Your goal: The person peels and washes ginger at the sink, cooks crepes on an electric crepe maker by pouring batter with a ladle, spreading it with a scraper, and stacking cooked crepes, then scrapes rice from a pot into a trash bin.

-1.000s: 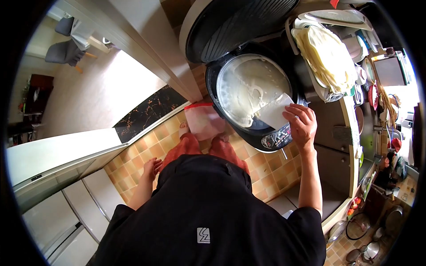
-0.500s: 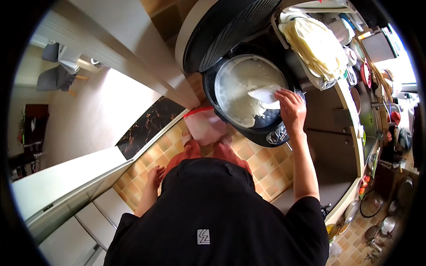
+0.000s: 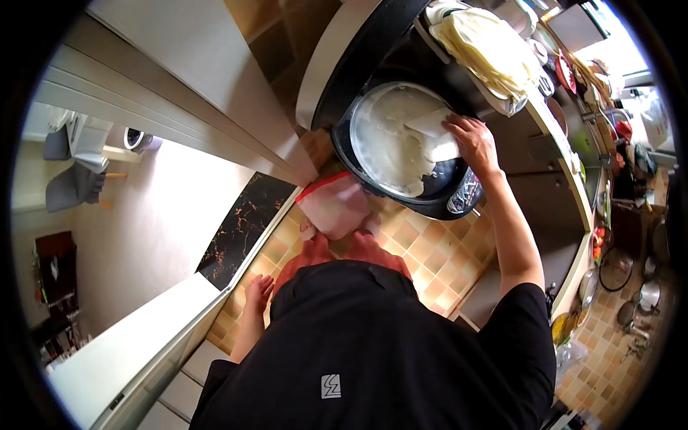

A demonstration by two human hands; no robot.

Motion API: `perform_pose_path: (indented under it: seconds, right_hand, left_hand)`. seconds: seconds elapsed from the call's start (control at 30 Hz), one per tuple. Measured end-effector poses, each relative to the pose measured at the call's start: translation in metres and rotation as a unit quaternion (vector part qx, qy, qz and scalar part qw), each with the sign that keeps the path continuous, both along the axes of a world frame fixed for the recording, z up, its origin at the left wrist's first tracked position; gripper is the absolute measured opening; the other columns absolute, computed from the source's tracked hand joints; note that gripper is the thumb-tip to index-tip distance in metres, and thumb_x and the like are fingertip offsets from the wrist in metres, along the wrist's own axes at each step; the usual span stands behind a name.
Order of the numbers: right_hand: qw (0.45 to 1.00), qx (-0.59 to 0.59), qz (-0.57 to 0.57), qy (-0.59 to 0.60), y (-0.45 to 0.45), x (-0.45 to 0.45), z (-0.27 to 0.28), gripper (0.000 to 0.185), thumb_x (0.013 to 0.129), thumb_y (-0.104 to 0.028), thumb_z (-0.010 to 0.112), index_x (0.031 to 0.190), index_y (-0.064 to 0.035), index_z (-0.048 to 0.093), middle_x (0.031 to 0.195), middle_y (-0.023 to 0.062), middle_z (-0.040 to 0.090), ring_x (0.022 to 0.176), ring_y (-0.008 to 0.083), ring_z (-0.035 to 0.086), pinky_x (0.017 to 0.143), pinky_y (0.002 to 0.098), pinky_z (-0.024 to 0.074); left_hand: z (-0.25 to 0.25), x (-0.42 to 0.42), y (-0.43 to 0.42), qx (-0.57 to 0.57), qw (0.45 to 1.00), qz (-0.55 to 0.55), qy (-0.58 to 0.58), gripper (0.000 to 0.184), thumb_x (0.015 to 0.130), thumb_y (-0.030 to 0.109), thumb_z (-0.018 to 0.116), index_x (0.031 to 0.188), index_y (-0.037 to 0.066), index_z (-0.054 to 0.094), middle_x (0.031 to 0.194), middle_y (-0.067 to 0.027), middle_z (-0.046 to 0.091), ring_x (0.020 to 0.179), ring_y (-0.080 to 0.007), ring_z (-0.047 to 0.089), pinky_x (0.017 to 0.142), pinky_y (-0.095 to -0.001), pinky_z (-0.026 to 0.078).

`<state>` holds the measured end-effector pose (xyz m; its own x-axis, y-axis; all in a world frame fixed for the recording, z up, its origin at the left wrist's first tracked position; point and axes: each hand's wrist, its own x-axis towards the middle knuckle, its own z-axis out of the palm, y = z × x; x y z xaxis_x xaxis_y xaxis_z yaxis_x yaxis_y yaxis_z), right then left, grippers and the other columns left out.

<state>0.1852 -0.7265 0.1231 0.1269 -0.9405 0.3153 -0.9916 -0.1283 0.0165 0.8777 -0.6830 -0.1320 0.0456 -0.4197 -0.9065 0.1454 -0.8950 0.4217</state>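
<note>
left to right. your left hand [image 3: 259,292] has barely changed: fingers loosely curled, nothing seen in it, well apart from the grip. over the last second the scraper [image 3: 427,122] has moved from beside the near rim to farther in over the batter [image 3: 390,136]. judgement: the layer is still being worked, its cover uneven. your right hand [image 3: 474,145] pinches the scraper's near end, fingers closed on it.

materials: left of the grip, batter, off-white, wet-looking, ridged in places; just below, a bare patch of the round pan [image 3: 439,180], dark and smooth. in the grip, the scraper: pale, flat, thin, apparently stiff. above and right of it, a stack of thin sheets [image 3: 491,54], pale yellow, edges wavy.
</note>
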Motion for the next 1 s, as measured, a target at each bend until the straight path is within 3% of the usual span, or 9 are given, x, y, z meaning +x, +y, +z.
perform_pose_path:
  seconds: [0.13,0.23,0.43,0.73,1.0]
  right_hand:
    - [0.997,-0.018,-0.075,0.01,0.04,0.025,0.001,0.025,0.081,-0.004,0.058,0.102,-0.0092,0.069,0.106,0.0078,0.07,0.101,0.0257,0.067,0.091,0.0379,0.0515]
    - [0.992,-0.031,-0.12,0.003,0.059,0.052,-0.003,0.022,0.081,-0.005,0.059,0.1,-0.0091,0.069,0.103,0.0073,0.07,0.098,0.025,0.067,0.089,0.038,0.0517]
    - [0.978,-0.027,-0.207,0.007,0.074,0.104,-0.01,0.021,0.081,-0.006,0.058,0.099,-0.0105,0.067,0.099,0.0064,0.068,0.093,0.0245,0.066,0.085,0.0376,0.0504]
    - [0.954,0.003,-0.301,0.003,0.067,0.174,-0.008,0.014,0.08,-0.007,0.057,0.088,-0.0111,0.067,0.085,0.0075,0.067,0.082,0.0247,0.065,0.076,0.0379,0.049]
    - [0.935,0.09,-0.343,0.026,0.025,0.236,0.015,0.005,0.075,-0.012,0.061,0.075,-0.0098,0.065,0.073,0.0093,0.065,0.071,0.0247,0.067,0.072,0.0355,0.049]
  left_hand:
    - [-0.042,0.041,-0.008,0.059,0.998,-0.029,0.018,0.048,0.098,0.021,0.048,0.139,-0.003,0.039,0.135,-0.0212,0.054,0.123,-0.0332,0.055,0.098,-0.0418,0.049]
    - [-0.016,0.031,-0.031,0.05,0.998,-0.043,-0.008,0.047,0.098,0.022,0.049,0.137,-0.004,0.041,0.135,-0.0222,0.052,0.124,-0.0327,0.054,0.098,-0.0402,0.049]
    - [-0.021,0.047,-0.076,-0.008,0.995,-0.1,0.02,0.048,0.098,0.019,0.047,0.141,-0.002,0.038,0.133,-0.0224,0.054,0.119,-0.0327,0.058,0.095,-0.0426,0.052]
    - [-0.029,0.05,-0.122,0.013,0.995,-0.087,0.046,0.048,0.099,0.015,0.044,0.142,-0.003,0.036,0.132,-0.0226,0.054,0.116,-0.0346,0.059,0.094,-0.0441,0.052]
    - [-0.029,0.057,-0.144,0.046,0.992,-0.116,0.033,0.051,0.098,0.015,0.042,0.145,-0.003,0.033,0.141,-0.025,0.047,0.126,-0.0385,0.051,0.101,-0.0465,0.047]
